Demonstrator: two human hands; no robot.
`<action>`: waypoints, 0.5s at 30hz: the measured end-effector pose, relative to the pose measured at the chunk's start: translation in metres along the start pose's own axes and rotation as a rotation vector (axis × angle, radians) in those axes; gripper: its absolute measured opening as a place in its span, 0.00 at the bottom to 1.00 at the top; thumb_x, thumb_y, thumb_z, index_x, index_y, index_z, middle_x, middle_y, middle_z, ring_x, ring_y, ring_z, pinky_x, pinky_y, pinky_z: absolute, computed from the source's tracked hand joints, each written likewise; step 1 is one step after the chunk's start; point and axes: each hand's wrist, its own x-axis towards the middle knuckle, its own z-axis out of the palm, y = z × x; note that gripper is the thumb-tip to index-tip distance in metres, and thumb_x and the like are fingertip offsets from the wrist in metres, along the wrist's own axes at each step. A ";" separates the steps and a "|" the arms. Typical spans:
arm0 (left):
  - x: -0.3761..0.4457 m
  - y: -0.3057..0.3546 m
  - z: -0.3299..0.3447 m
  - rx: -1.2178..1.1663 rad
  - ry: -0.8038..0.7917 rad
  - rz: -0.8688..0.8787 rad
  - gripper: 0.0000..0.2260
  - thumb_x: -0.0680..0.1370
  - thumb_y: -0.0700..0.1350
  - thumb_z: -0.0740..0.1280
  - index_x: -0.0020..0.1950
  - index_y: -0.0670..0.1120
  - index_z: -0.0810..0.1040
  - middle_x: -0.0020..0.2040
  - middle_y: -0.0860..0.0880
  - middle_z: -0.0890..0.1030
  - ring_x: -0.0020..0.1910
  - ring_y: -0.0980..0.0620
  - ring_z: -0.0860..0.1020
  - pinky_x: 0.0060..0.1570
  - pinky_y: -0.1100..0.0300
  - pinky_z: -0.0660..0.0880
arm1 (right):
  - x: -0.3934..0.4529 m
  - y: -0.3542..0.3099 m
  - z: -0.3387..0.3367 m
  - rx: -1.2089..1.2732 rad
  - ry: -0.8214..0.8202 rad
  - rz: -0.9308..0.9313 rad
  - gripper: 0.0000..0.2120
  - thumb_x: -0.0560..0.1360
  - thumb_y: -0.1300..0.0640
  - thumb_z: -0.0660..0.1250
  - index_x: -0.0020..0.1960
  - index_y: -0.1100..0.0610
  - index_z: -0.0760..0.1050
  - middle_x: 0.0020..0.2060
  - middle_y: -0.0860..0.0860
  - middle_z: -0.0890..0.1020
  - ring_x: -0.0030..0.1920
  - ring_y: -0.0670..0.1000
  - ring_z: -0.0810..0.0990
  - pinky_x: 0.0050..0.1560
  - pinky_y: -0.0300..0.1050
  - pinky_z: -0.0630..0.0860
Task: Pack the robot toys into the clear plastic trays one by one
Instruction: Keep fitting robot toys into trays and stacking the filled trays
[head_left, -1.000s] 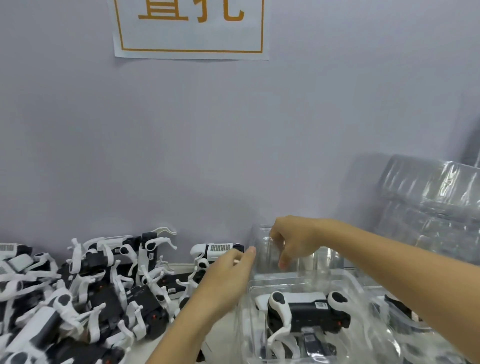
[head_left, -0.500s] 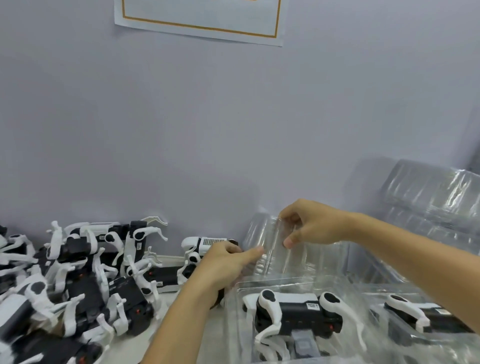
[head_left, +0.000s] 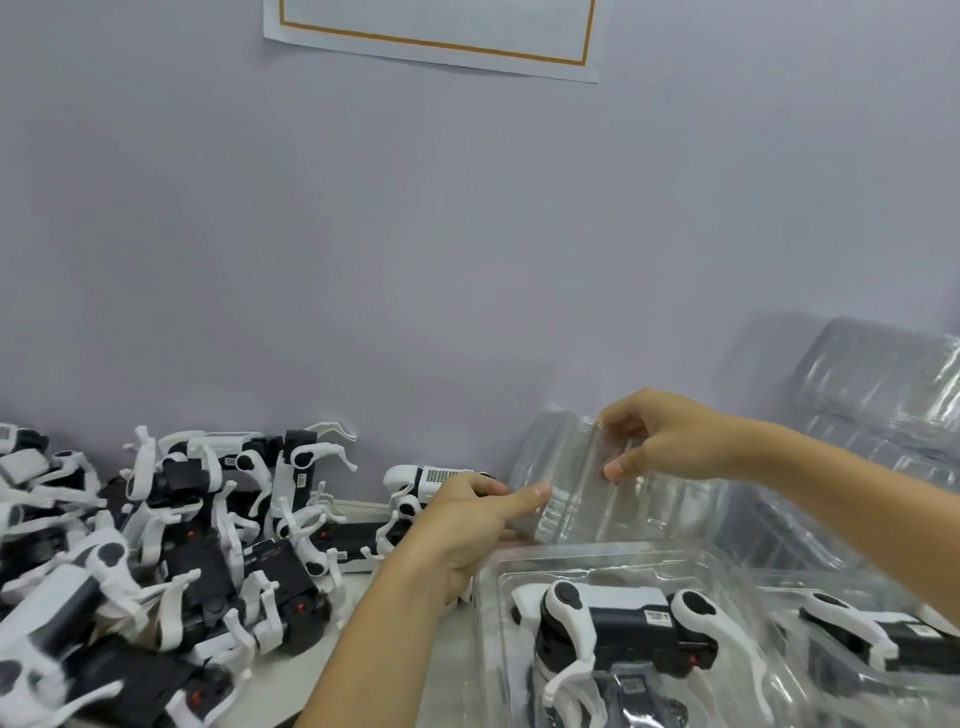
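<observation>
Two hands lifting one empty clear plastic tray (head_left: 587, 483) above the bench.
Left hand (head_left: 467, 525) pinching its lower left edge, right hand (head_left: 665, 441) pinching its top rim. Below, two filled trays (head_left: 488, 613), each with one black-and-white robot toy (head_left: 618, 623). Loose toy pile (head_left: 171, 551) at left, uncounted.

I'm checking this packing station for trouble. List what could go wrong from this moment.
1. Both hands, left hand and right hand, hold the thin clear tray only by its edges; it may flex or slip out.
2. That tray hangs tilted right above the packed toy; if dropped, it could knock it askew.
3. The loose toy pile has tangled white legs, so pulling one out could drag neighbours along.
</observation>
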 end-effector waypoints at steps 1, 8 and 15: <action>-0.001 0.001 0.001 -0.056 -0.016 -0.016 0.27 0.68 0.49 0.80 0.61 0.40 0.73 0.54 0.40 0.83 0.49 0.44 0.85 0.57 0.45 0.79 | -0.001 0.002 -0.001 0.011 0.002 -0.005 0.08 0.71 0.65 0.75 0.43 0.68 0.78 0.40 0.62 0.83 0.37 0.50 0.78 0.44 0.47 0.73; 0.000 0.005 -0.001 -0.129 -0.165 -0.076 0.22 0.74 0.44 0.76 0.62 0.34 0.77 0.54 0.34 0.83 0.50 0.41 0.84 0.56 0.48 0.80 | -0.006 0.005 -0.001 0.085 -0.015 -0.012 0.07 0.73 0.66 0.73 0.37 0.58 0.80 0.33 0.49 0.83 0.32 0.43 0.76 0.36 0.34 0.70; 0.009 0.000 0.000 0.002 -0.094 -0.044 0.19 0.73 0.44 0.72 0.62 0.44 0.74 0.45 0.47 0.81 0.44 0.50 0.79 0.46 0.58 0.77 | -0.005 -0.002 0.008 0.081 -0.025 -0.002 0.09 0.73 0.65 0.73 0.43 0.70 0.76 0.34 0.58 0.78 0.36 0.48 0.73 0.41 0.43 0.70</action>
